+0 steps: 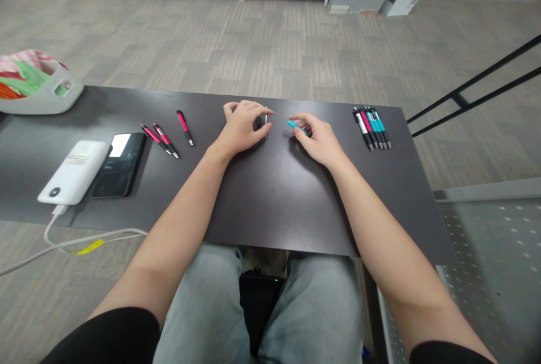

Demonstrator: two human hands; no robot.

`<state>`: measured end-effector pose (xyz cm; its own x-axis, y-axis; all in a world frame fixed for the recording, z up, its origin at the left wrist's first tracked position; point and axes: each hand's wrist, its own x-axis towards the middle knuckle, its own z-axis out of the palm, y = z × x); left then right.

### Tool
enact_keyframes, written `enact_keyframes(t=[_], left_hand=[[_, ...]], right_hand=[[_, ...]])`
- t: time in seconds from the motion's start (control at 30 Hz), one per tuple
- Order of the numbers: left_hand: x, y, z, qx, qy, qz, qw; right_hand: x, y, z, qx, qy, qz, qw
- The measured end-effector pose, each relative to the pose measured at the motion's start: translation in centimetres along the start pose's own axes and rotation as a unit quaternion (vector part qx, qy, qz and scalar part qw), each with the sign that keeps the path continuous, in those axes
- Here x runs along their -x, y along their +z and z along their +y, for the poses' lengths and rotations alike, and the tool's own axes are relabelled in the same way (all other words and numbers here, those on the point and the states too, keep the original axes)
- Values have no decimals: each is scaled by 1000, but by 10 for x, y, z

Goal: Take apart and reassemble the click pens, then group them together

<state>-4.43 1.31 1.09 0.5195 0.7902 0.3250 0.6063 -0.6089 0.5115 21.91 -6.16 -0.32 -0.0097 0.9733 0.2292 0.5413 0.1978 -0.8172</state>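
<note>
My left hand (242, 126) rests on the dark table (270, 195) with fingers curled, pinching a thin white pen refill (266, 119) that stands nearly upright at its fingertips. A short way to the right, my right hand (318, 137) is closed on a teal pen part (293, 124), whose end sticks out toward the left hand. The two hands are a small gap apart near the table's far edge.
Three red-and-black pens (167, 134) lie left of my left hand. Several assembled pens, teal and red, lie side by side (372, 127) at the far right. A black phone (120, 164), a white power bank (74, 171) with cable, and a grey basket (40, 91) sit at the left.
</note>
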Motion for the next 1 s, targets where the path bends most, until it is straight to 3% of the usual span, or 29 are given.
enact_keyframes(t=[0.2, 0.43, 1.0], left_hand=[[0, -3, 10, 3, -2, 1, 1000], [2, 5, 18, 15, 46, -53, 997], [2, 18, 23, 29, 79, -97, 992]], right_hand=[[2, -15, -4, 11, -2, -32, 999], [3, -27, -9, 24, 6, -53, 998], [1, -13, -8, -68, 67, -30, 995]])
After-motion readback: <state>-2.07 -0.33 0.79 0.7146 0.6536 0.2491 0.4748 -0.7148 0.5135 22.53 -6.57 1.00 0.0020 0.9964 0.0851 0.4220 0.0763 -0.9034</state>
